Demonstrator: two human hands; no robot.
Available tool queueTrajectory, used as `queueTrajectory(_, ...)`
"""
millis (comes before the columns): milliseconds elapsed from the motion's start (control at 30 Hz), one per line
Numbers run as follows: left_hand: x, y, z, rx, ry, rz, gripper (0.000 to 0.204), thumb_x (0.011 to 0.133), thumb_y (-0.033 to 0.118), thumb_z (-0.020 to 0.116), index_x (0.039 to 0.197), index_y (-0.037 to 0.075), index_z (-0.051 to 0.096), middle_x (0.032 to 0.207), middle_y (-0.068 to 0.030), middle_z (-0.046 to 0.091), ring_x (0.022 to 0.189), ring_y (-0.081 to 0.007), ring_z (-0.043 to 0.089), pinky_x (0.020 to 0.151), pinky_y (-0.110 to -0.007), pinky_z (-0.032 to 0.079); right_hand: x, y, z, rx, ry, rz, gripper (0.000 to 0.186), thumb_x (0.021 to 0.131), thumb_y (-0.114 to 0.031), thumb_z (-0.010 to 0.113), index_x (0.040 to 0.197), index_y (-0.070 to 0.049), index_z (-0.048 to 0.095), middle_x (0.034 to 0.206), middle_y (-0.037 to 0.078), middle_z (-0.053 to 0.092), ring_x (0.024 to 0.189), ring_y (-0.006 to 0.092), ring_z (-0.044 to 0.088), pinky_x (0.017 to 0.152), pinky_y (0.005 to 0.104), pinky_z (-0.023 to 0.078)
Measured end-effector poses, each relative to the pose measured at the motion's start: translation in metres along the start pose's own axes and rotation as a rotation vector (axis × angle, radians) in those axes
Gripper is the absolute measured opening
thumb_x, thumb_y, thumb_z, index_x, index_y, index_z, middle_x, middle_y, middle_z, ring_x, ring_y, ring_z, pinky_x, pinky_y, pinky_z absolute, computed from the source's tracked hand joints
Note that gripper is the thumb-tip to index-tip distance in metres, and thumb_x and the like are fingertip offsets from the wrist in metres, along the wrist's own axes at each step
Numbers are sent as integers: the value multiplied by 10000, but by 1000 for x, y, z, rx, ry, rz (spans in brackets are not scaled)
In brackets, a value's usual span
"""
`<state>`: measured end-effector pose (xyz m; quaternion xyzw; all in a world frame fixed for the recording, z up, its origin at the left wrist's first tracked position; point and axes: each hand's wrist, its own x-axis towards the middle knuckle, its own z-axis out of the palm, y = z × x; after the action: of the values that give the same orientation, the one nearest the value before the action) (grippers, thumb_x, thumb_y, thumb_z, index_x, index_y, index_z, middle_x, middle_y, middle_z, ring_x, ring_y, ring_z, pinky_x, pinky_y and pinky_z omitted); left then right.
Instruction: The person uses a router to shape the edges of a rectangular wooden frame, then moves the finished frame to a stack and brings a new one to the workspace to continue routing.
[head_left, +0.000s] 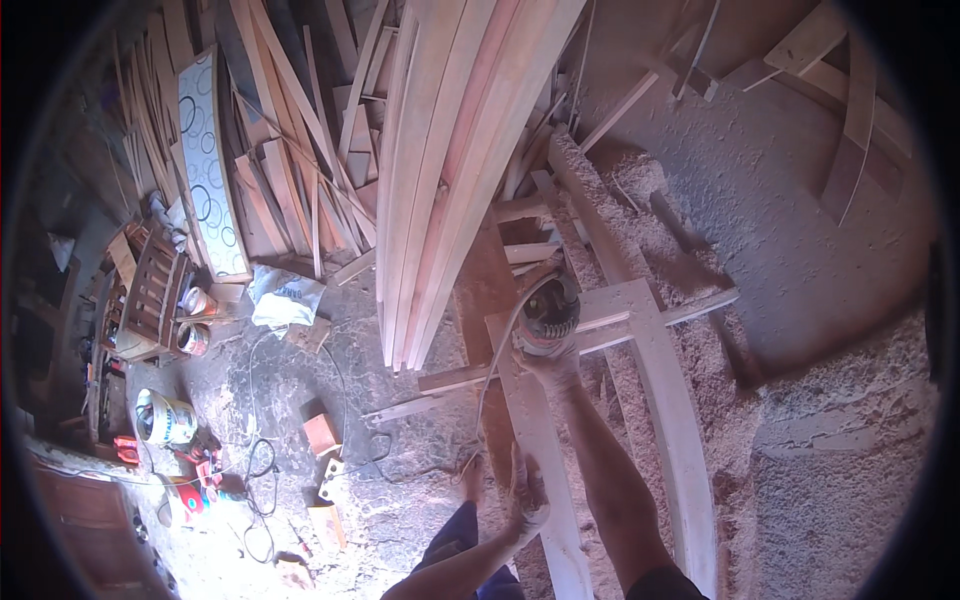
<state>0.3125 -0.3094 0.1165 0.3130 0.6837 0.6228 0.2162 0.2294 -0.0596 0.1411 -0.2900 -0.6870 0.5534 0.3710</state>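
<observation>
My right hand [548,365] grips a round, dark-topped handheld power tool [548,315] with a cord, over the far end of a pale wooden board [555,520]. My left hand [525,495] holds that board by its left edge, nearer my body. A second long board [670,440] lies to the right, across a wooden crosspiece [700,305]. A brown plank [475,260] shows beyond the tool.
Long timber strips [450,120] stand ahead, with offcuts and a patterned panel [210,160] behind. Cords, tools and a bucket [165,415] lie on the left floor, near a slatted wooden piece [150,300]. Shavings [820,480] cover the right side. My bare foot shows below.
</observation>
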Motion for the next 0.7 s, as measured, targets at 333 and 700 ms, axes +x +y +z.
queueTrajectory(333,-1,-13,-2,242,48,158,559,1094,121,454,1612,4,281,1567,-288,418,1440,-415,434,1175,-439,344,1,-1,-3,-46,-18,-43,730,663,-123,933,1283,-61,553,1179,45,680,1009,147,669,863,295,573)
queueTrajectory(700,-1,-7,-4,263,12,101,586,1096,166,447,1627,29,241,1550,-312,423,1401,-448,474,1151,-462,379,5,3,-9,-127,-54,38,775,671,-290,945,1295,-71,541,1152,85,682,987,217,680,861,366,572)
